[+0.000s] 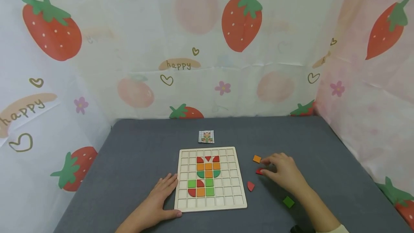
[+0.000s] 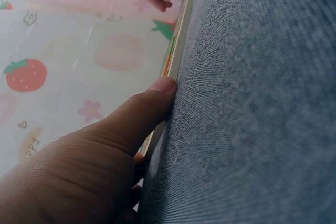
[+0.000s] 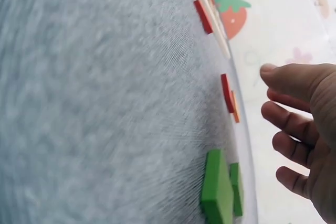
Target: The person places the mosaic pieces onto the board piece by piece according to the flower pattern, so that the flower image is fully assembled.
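A pale gridded board [image 1: 226,200] bears red, orange and green tiles set in its cells. My left hand [image 1: 159,196] rests along the board's left edge, fingers extended; its thumb [image 2: 152,95] touches the near-left corner. On the right, my right hand [image 1: 284,172] hovers over loose pieces, with thumb and fingers apart and nothing between them in the right wrist view. Below its fingertips lies a red tile [image 1: 259,171], partly hidden by the hand in the head view. Just beyond is an orange square tile [image 1: 257,159].
A red rounded tile [image 1: 250,186] lies beside the board's right edge. Nearer me is a green square tile [image 1: 288,201]; the right wrist view shows a second green tile [image 3: 237,190] behind one. A small pattern card [image 1: 206,137] lies beyond the board.
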Motion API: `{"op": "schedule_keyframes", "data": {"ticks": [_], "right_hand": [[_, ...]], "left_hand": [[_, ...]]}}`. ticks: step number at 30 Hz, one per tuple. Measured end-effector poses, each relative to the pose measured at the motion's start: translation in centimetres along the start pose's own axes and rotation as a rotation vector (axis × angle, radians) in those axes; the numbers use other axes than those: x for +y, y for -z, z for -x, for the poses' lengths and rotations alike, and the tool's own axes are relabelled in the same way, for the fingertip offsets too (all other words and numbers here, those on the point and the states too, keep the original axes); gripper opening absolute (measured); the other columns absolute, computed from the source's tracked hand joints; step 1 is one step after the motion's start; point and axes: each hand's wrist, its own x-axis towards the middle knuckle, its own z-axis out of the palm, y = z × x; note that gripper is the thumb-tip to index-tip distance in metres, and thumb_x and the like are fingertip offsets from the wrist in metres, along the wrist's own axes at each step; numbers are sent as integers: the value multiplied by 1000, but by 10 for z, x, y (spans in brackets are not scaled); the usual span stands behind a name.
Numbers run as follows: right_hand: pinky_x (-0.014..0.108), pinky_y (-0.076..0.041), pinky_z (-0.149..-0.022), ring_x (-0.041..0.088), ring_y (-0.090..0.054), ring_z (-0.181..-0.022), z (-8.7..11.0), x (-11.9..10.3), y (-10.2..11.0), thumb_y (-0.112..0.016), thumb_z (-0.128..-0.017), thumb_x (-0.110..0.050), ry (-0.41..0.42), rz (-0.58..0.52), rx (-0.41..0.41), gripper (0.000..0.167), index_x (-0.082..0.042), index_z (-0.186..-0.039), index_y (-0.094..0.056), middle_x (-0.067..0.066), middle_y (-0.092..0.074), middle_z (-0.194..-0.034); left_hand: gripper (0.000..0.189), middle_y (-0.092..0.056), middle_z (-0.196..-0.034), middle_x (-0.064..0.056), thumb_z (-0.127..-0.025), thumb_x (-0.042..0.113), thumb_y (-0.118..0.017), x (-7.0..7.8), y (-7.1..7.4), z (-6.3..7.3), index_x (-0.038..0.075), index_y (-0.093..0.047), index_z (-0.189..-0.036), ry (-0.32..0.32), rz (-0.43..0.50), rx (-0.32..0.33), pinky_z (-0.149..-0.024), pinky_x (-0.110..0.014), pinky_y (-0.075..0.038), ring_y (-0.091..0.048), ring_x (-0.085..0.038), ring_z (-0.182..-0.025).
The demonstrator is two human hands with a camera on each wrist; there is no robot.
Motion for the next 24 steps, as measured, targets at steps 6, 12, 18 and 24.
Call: {"op": "schedule_keyframes", "data": {"ticks": [6, 12, 18, 24], "right_hand": [[53, -44, -89, 22, -60, -102, 0, 6, -5, -88, -81, -28, 12, 2, -24, 29, -18, -107, -79, -5, -71, -102], [47, -42, -87, 21, -59, -105, -2, 10, -10, -87, -82, -27, 26, -9, -78, 26, -21, -107, -79, -6, -69, -106], [42, -40, -84, 20, -57, -105, -4, 14, -13, -84, -85, -22, 65, 12, -114, 24, -22, -109, -79, -6, -68, -110], [40, -39, -82, 21, -57, -104, -4, 16, -14, -85, -85, -19, 99, 15, -115, 26, -21, -109, -79, -7, -68, -109]], "left_hand": [[113, -24, -170, -7, -77, 68, -77, 0, 1, 0, 5, -35, -160, 3, -6, 0, -127, -62, -9, -13, -35, -158], [113, -24, -170, -7, -77, 69, -77, 0, 0, 0, 5, -34, -160, 12, -2, -7, -127, -63, -9, -13, -35, -158], [113, -25, -170, -8, -77, 69, -77, 0, 0, 2, 4, -35, -160, -3, -4, 3, -128, -58, -8, -13, -34, -159], [112, -24, -170, -8, -77, 67, -78, 0, 0, 3, 3, -35, -159, -7, 16, 6, -127, -56, -6, -12, -34, -159]]}}
